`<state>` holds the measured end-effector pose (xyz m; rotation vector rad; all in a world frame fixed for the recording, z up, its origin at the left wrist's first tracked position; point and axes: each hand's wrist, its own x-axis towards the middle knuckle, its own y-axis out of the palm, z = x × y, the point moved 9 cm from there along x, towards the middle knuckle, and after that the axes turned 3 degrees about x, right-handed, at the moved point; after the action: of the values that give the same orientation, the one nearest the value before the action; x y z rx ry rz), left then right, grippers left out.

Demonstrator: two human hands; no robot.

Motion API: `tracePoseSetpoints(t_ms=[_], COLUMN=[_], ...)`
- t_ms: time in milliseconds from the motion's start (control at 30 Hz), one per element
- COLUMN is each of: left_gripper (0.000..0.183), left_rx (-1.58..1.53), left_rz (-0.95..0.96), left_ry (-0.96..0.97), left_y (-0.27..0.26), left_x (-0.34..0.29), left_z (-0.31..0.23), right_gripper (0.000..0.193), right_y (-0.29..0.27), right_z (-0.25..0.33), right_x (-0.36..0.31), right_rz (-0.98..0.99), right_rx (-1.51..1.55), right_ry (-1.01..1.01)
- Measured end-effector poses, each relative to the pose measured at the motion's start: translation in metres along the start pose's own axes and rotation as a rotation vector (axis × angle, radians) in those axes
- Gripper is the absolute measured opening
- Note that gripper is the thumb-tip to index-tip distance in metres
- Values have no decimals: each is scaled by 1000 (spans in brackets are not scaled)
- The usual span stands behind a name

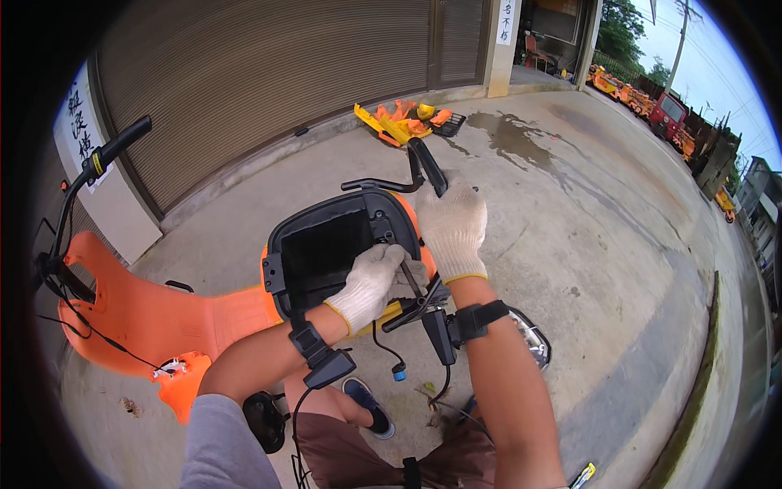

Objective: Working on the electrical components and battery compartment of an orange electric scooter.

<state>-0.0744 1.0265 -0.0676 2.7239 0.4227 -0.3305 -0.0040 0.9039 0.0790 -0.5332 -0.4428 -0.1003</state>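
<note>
An orange electric scooter (224,320) stands in front of me, with a black open storage well (326,244) at its rear. My left hand (371,281), in a white knit glove, is closed at the right side of the well. Its fingers are around a thin dark rod (412,279), whose exact kind I cannot make out. My right hand (453,220), also gloved, is closed at the lower end of a black rear rack bar (428,167); its fingertips are hidden. Below the left hand hangs a cable with a blue connector (399,372).
The scooter's handlebar (110,151) rises at the left, trailing loose cables. Orange and yellow body panels (399,122) lie by the brown shutter (285,65). A lamp unit (531,336) sits right of my right forearm. More orange scooters and a red vehicle (669,110) stand far right.
</note>
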Motion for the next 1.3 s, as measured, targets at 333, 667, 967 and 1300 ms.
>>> tracePoseSetpoints(t_ms=[333, 667, 967, 1300], left_gripper=[33, 23, 24, 30], left_rx=[1576, 1867, 1963, 1986], left_rz=[111, 30, 31, 52], left_ry=[464, 477, 430, 318], left_y=[6, 26, 31, 37], left_x=[1, 6, 9, 17], left_z=[-67, -54, -55, -42], right_gripper=[29, 29, 30, 30], right_y=[-2, 1, 2, 4], right_z=[1, 0, -2, -1], right_x=[-1, 0, 0, 1], right_rz=[-7, 15, 12, 34], right_rx=[18, 7, -9, -48], right_ry=[-19, -26, -4, -2])
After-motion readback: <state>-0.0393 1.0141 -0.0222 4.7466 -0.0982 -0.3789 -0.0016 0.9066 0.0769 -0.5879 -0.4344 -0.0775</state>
